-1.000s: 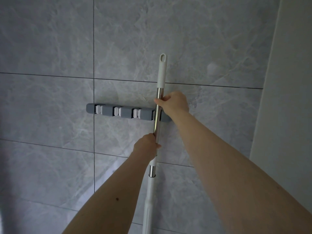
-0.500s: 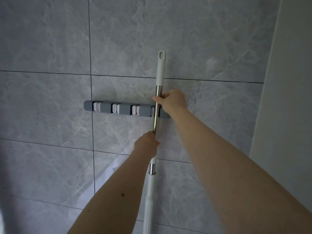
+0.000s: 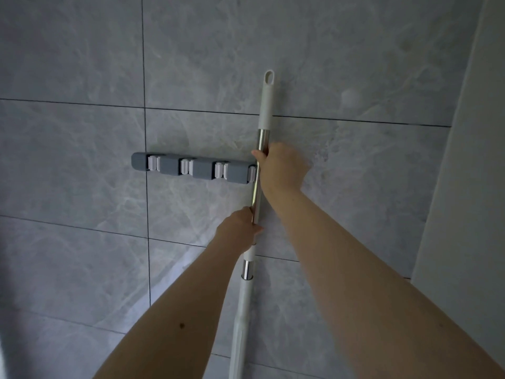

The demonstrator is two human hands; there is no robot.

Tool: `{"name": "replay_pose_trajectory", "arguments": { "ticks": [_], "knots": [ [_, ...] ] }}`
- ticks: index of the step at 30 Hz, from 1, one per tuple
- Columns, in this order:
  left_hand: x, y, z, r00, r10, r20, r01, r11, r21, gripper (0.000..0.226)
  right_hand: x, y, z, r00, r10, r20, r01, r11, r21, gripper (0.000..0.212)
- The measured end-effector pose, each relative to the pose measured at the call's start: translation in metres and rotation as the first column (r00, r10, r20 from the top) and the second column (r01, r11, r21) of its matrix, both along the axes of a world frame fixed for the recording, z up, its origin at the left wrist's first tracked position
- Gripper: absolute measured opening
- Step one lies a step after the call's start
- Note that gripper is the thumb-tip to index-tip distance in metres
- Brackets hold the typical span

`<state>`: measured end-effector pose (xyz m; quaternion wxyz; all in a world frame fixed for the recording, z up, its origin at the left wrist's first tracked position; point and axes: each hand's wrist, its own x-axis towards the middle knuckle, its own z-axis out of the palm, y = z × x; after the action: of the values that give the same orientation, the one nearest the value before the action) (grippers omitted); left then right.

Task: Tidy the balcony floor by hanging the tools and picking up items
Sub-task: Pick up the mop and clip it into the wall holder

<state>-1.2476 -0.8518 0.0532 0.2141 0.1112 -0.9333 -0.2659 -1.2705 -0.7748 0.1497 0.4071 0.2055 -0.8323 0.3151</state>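
Against the wall rack (image 3: 202,170), both hands grip the upright pole (image 3: 257,192).

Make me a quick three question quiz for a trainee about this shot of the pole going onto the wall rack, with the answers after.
1. True or false: both hands grip the pole.
2. Which hand is higher on the pole? A) left hand B) right hand
3. Fill in: the pole sits at the ___ end of the wall rack, as seen in the picture.

Key: 1 true. 2 B. 3 right; the three white clips to its left hold nothing.
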Motion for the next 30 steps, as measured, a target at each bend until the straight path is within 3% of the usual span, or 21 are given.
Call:
{"name": "replay_pose_trajectory", "arguments": {
  "ticks": [7, 13, 18, 22, 25, 28, 30],
  "knots": [
    [0.009, 0.005, 0.002, 0.998, 0.065, -0.02, -0.062, 0.993, 0.103, 0.019, 0.003, 0.0, -0.001, 0.997, -0.005, 0.072, 0.003, 1.0, 0.027, 0.041],
    [0.028, 0.004, 0.0, 0.994, 0.096, 0.049, -0.107, 0.939, 0.326, 0.017, 0.015, 0.002, -0.016, 0.993, -0.034, 0.11, 0.022, 0.994, 0.109, 0.039],
    [0.058, -0.013, 0.013, 0.992, 0.069, 0.107, -0.101, 0.941, 0.323, 0.009, 0.037, 0.002, -0.025, 0.984, -0.135, 0.113, 0.119, 0.982, 0.144, 0.029],
    [0.091, -0.026, 0.029, 0.992, 0.069, 0.108, -0.103, 0.931, 0.351, 0.025, 0.066, -0.011, -0.022, 0.984, -0.151, 0.098, 0.136, 0.98, 0.146, 0.031],
    [0.122, -0.045, 0.035, 0.99, 0.109, 0.087, -0.133, 0.925, 0.355, 0.028, 0.092, -0.024, -0.025, 0.988, -0.115, 0.1, 0.092, 0.973, 0.211, 0.031],
    [0.155, -0.064, 0.035, 0.984, 0.162, 0.075, -0.178, 0.914, 0.366, 0.012, 0.119, -0.044, -0.03, 0.984, -0.08, 0.156, 0.033, 0.958, 0.283, 0.034],
    [0.184, -0.084, 0.029, 0.973, 0.216, 0.077, -0.229, 0.909, 0.349, 0.019, 0.145, -0.062, -0.036, 0.983, -0.019, 0.184, -0.042, 0.946, 0.321, 0.032]
  ]
}}
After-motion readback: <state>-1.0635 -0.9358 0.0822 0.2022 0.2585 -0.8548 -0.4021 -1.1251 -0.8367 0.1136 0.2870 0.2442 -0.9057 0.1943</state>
